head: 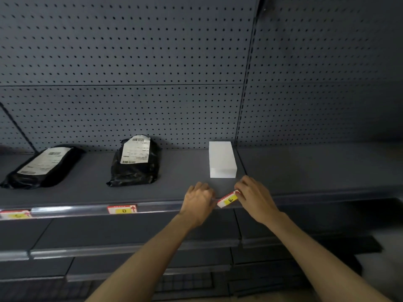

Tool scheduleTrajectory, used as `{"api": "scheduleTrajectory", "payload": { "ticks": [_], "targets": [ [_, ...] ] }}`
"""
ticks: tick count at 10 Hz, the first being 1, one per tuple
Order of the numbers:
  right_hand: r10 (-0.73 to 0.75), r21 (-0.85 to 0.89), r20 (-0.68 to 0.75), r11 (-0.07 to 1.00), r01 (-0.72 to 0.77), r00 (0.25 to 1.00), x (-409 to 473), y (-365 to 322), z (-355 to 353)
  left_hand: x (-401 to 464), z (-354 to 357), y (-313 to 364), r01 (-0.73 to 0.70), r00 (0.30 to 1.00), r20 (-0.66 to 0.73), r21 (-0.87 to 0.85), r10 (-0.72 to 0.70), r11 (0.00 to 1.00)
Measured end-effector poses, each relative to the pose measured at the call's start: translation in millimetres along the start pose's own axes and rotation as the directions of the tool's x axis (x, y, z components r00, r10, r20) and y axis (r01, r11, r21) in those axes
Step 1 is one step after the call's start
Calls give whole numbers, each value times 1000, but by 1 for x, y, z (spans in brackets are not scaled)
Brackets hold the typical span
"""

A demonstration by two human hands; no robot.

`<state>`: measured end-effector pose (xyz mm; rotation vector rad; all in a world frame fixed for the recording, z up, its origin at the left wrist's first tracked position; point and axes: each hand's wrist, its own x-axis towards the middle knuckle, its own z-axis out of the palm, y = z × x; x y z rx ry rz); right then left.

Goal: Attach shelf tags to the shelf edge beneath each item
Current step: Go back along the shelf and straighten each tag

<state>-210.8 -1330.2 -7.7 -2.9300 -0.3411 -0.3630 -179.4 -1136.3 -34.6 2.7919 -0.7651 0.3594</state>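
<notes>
Two bare forearms rise from the bottom of the view toward the front edge of a grey shelf (91, 192). The left hand (199, 202) is curled, its fingers bent inward; the fingertips pinch the left end of a tag (227, 200), and the knuckles sit over the shelf's front edge. The right hand (255, 197) is likewise narrowed, fingers bent down over the right end of the same tag, thumb hidden beneath. The tag, white with a red border and a yellow field bearing a dark letter, is tilted, its right end higher than its left, and lies just at the clear rail (72, 209) that runs along the shelf edge. Whether it is already seated in the rail cannot be told.

Directly behind the hands stands a white box (222, 159) on the shelf, near the upright seam of the back panel. Left of it, well apart, lies a black bag (136, 164) with a white printed label, and further left a second black bag (43, 166), flatter, also labelled. Below the middle bag a second tag (122, 209) sits in the rail; below the far-left bag a third tag (15, 214) sits in it too. Behind everything stands grey pegboard (130, 62). Lower shelves (109, 249) show beneath the arms.
</notes>
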Motion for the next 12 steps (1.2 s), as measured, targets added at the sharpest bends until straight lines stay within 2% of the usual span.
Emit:
{"api": "scheduleTrajectory", "payload": {
  "ticks": [2,3,4,6,8,10,11,12],
  "targets": [
    [-38,41,-2,998,38,999,4,13,9,7,19,16,76,997,23,37,-76,996],
    [-60,46,-2,997,60,998,8,15,14,6,29,23,116,993,-12,44,-116,992],
    [-81,23,20,997,80,997,9,17,19,5,33,24,107,994,-25,54,-105,993],
    [-72,27,21,997,71,997,4,25,28,11,28,18,-9,1000,21,175,5,985],
    [-55,-35,47,998,56,997,-7,26,38,12,27,21,-60,997,65,238,45,970],
    [-47,-42,65,998,50,997,-5,24,38,11,31,24,-31,996,88,217,12,976],
    [-39,10,58,999,39,998,-4,26,32,9,25,20,18,998,60,143,-27,990],
    [-13,93,-28,996,16,1000,0,31,6,10,8,15,107,994,15,-6,-107,994]
  ]
}}
